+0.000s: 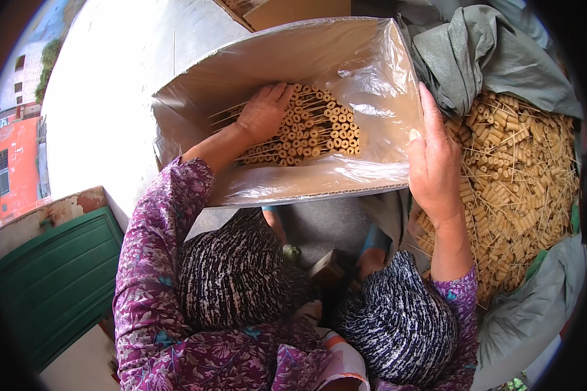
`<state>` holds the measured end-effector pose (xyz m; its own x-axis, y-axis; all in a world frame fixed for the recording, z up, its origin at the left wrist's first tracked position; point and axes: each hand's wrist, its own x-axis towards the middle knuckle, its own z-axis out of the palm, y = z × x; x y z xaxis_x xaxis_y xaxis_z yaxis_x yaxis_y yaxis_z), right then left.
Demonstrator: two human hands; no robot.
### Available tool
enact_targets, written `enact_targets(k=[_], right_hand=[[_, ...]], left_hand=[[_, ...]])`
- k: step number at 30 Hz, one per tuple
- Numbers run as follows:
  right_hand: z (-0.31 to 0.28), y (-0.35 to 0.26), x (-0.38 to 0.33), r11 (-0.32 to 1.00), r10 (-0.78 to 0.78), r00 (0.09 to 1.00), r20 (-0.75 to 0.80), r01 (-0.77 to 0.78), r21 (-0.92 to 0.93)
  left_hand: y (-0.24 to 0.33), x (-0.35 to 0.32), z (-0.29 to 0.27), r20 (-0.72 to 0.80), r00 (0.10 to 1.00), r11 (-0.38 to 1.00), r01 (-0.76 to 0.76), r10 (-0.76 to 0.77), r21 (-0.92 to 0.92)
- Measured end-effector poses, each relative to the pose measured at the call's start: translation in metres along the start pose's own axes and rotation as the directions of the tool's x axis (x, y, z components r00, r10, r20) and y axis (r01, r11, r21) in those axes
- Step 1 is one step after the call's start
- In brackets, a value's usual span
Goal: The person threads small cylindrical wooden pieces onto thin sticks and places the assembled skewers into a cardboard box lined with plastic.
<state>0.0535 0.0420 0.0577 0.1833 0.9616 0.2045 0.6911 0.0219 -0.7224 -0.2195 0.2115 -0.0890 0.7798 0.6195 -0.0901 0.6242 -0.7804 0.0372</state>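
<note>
A cardboard box (pixel 215 72) lined with clear plastic film (pixel 372 72) lies across in front of me, above my knees. Inside it, skewers (pixel 306 130) of tan rolled pieces are laid side by side, round hollow ends facing right and thin sticks pointing left. My left hand (pixel 265 112) reaches into the box and rests on these skewers, its fingers stretched out and lying together. With my right hand (pixel 435 163) I hold the box's right edge, thumb on the inner side and fingers along the outside.
On the right, a big heap of similar loose skewers (pixel 512 195) fills a grey-green woven sack (pixel 489 52). A green panel (pixel 59 280) stands at the lower left. Another cardboard box (pixel 300 13) is at the far edge. Grey floor (pixel 326 225) shows between my knees.
</note>
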Motion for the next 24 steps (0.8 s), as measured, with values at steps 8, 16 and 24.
enact_targets(k=[8, 16, 24], right_hand=[[-0.004, -0.002, -0.004, 0.998, 0.039, 0.998, 0.052, -0.037, -0.043], [-0.006, -0.004, -0.006, 0.998, 0.016, 0.997, 0.078, -0.011, -0.061], [-0.001, -0.010, -0.002, 0.999, 0.045, 0.997, 0.061, -0.044, -0.008]], left_hand=[[0.004, -0.002, -0.001, -0.071, 0.997, 1.000, -0.012, 0.012, 0.003], [0.006, -0.029, 0.019, -0.203, 0.978, 0.953, -0.108, 0.051, -0.281], [0.014, -0.023, 0.037, -0.198, 0.980, 0.965, -0.038, -0.014, -0.259]])
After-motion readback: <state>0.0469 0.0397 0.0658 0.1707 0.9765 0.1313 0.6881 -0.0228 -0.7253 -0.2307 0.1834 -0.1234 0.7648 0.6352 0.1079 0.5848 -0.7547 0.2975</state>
